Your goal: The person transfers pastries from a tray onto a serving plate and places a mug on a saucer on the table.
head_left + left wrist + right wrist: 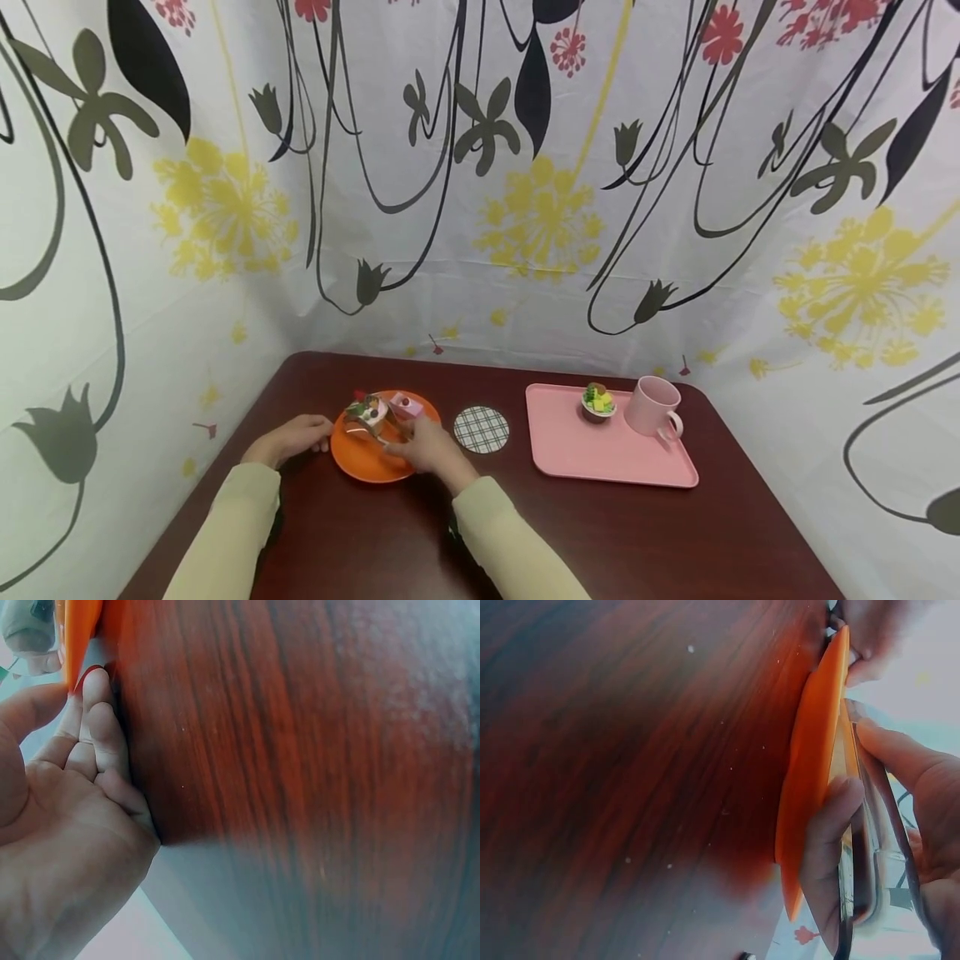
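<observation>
An orange plate (pixel 367 467) stands on the dark wooden table at the left. My left hand (pixel 298 435) is at its left rim, and in the left wrist view the thumb and curled fingers (pixel 96 686) pinch the plate's edge. My right hand (pixel 429 450) reaches over the plate's right side and grips metal tongs (pixel 866 855) between thumb and fingers. At the tongs' far end is a cream-topped toy dessert (pixel 367 410) with berries; whether the tongs clasp it I cannot tell. Behind it, a small pink cake piece (pixel 407 406) sits on the plate.
Right of the plate lies a round checked coaster (pixel 482 430). Farther right, a pink tray (pixel 585 454) bears a small cup dessert (pixel 597 402) with yellow and green topping and a pink mug (pixel 651 407). A flower-printed curtain (pixel 450 250) hangs around the table (pixel 360 550).
</observation>
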